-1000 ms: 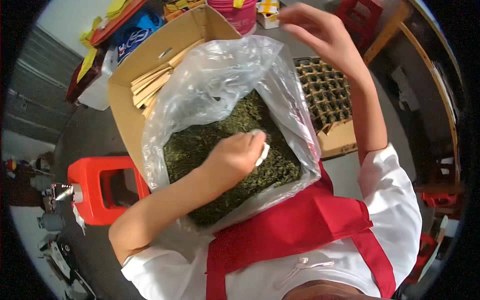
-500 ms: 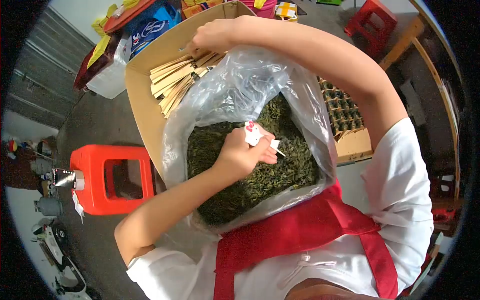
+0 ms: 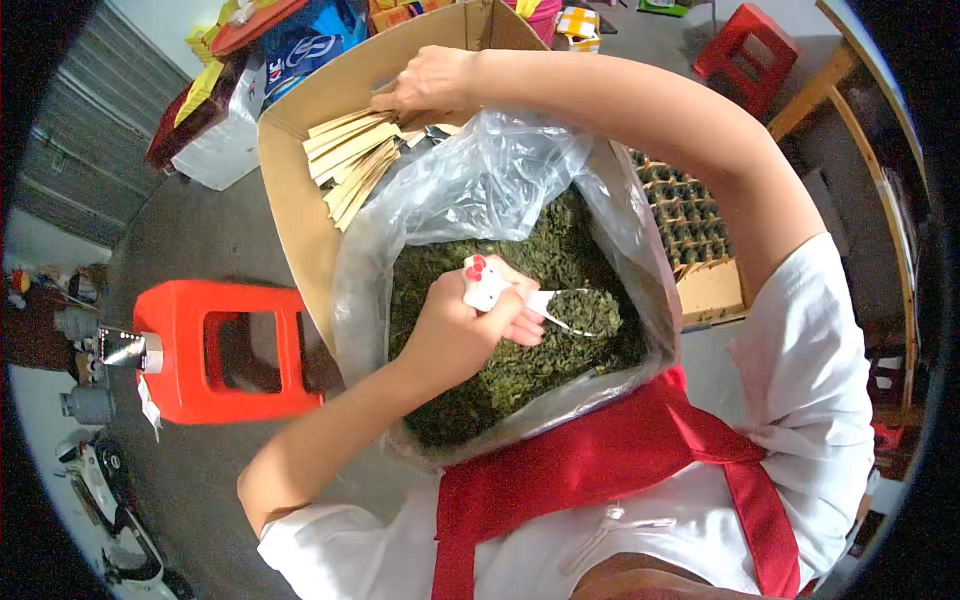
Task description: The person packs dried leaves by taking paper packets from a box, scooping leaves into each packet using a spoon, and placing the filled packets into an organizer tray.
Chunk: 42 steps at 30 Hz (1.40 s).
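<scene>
Now the left hand has its grip wrapped around a white scoop, red bow on the handle, bowl heaped with leaf, over the dried green leaves in a clear plastic bag! Across the cardboard box, the right hand curls its fingers at the tan paper strips; whether that grip has one, I can't tell. Red stool alongside.
</scene>
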Each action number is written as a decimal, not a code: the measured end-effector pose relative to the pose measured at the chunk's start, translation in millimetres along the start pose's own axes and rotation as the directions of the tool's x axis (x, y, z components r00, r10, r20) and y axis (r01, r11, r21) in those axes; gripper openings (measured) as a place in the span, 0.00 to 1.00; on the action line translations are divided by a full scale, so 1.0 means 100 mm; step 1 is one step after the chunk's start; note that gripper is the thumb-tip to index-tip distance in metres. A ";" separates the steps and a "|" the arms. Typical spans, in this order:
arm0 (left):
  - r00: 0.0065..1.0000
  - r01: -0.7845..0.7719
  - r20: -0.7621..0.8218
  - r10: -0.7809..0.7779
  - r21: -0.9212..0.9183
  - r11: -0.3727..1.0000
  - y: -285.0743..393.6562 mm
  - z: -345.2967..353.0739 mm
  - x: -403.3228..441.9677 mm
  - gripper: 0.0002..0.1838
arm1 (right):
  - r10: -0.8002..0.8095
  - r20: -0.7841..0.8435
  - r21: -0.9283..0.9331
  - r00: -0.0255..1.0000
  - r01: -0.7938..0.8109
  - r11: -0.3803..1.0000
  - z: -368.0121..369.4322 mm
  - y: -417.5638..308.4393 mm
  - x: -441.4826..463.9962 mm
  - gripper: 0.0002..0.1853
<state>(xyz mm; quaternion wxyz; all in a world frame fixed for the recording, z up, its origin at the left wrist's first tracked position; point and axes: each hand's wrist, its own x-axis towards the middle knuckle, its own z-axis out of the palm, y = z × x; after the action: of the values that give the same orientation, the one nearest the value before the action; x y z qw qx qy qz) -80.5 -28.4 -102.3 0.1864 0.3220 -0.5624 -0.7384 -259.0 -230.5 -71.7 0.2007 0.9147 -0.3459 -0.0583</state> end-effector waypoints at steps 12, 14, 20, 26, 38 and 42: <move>0.994 -0.075 -0.074 0.077 0.028 0.997 0.07 -0.14 -0.28 0.12 | 0.084 -0.506 0.535 0.859 0.236 0.811 -0.98 0.24 -0.90 0.17; 0.985 -0.080 -0.147 0.089 0.068 0.994 0.11 -0.18 -0.36 0.11 | 0.205 -0.507 0.650 0.837 0.215 0.729 -1.34 0.02 -1.17 0.23; 0.918 -0.128 -0.360 0.168 0.133 0.983 0.23 -0.26 -0.67 0.11 | 0.239 -0.390 0.784 0.889 0.184 0.593 -1.26 -0.71 -1.96 0.13; 0.868 -0.144 -0.448 0.216 0.191 0.971 0.25 -0.37 -0.81 0.13 | -0.036 -0.126 0.943 0.991 0.131 0.307 -0.60 -1.22 -1.94 0.13; 0.863 -0.169 -0.445 0.239 0.191 0.967 0.23 -0.35 -0.84 0.13 | -0.039 0.006 0.652 0.999 0.026 0.758 -0.70 -1.50 -1.88 0.16; 0.862 -0.183 -0.442 0.247 0.183 0.966 0.22 -0.37 -0.84 0.13 | -0.052 0.017 0.689 0.999 0.026 0.724 -0.67 -1.54 -1.91 0.17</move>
<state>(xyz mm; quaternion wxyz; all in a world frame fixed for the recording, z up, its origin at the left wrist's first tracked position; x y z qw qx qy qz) 3.8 -8.0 -65.2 0.3736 0.4352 -0.5830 -0.5754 -293.1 21.7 -78.8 -0.1603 0.9297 -0.3271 0.0538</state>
